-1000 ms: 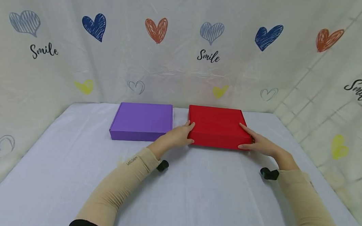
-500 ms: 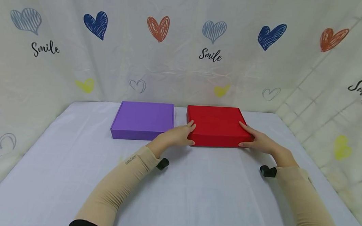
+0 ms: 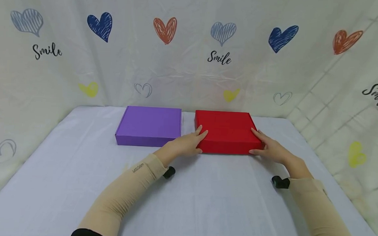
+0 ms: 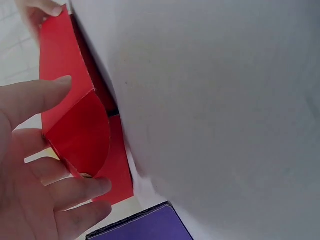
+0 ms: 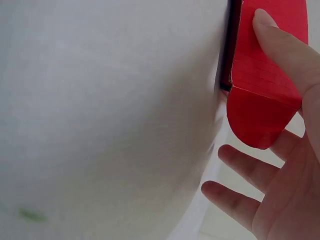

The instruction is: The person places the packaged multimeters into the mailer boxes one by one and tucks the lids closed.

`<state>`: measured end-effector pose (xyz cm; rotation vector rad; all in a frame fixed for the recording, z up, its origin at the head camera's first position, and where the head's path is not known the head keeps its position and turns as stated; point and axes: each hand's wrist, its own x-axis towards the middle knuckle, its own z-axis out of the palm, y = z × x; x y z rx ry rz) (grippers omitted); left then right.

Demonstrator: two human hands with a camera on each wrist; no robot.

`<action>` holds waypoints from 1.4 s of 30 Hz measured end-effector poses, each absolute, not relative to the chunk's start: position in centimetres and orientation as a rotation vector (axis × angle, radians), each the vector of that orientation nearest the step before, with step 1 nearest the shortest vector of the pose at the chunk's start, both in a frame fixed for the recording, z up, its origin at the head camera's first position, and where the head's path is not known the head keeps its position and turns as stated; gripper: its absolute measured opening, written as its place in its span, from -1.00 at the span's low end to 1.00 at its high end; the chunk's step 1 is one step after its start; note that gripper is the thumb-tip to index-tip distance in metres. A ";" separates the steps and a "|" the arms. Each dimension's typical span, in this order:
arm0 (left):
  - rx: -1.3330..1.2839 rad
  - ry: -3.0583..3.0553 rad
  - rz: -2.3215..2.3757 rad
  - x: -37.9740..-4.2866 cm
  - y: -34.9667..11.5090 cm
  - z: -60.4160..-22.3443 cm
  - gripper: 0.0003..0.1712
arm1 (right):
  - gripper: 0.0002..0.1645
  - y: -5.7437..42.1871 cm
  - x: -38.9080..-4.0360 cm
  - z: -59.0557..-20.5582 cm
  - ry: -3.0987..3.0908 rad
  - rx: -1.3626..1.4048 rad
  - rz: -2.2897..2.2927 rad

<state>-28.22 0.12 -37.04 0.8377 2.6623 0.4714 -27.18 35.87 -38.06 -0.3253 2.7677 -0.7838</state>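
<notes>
A red cardboard box (image 3: 228, 125) lies at the back of the table, its lid down over it. My left hand (image 3: 185, 144) is at the box's left front corner, fingers spread along the side and thumb beside the front edge. At the other front corner, my right hand (image 3: 272, 151) pinches the lid, thumb on the front panel and fingers on the top and side. Rounded side flaps stick out at both ends, the left flap (image 4: 82, 135) in the left wrist view and the right flap (image 5: 257, 117) in the right. Dark gaps show under the front panel.
A closed purple box (image 3: 150, 123) lies just left of the red one, near my left hand. Both stand on a white-covered table (image 3: 223, 205). Behind them hangs a curtain (image 3: 185, 71) printed with hearts and "Smile".
The red box's lid has come down a little and its back edge has shifted slightly left. My left fingers have spread wider, while my right hand has hardly moved.
</notes>
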 end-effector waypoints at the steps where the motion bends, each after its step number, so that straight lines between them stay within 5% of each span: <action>1: 0.846 2.672 0.472 -28.3 0.2 -36.9 -0.04 | 0.25 35.8 -27.2 -38.0 2.772 -0.324 -0.779; 11: 0.927 2.729 0.370 -28.6 0.8 -36.7 -0.12 | 0.22 35.9 -26.1 -36.8 2.809 -0.248 -0.650; 19: 0.946 2.749 0.333 -28.6 0.7 -36.9 -0.12 | -0.16 37.4 -25.1 -36.1 2.883 -0.260 -0.640; 42: 0.902 2.615 0.567 -29.6 0.1 -36.9 -0.06 | -0.22 37.8 -25.1 -37.6 2.890 -0.382 -0.689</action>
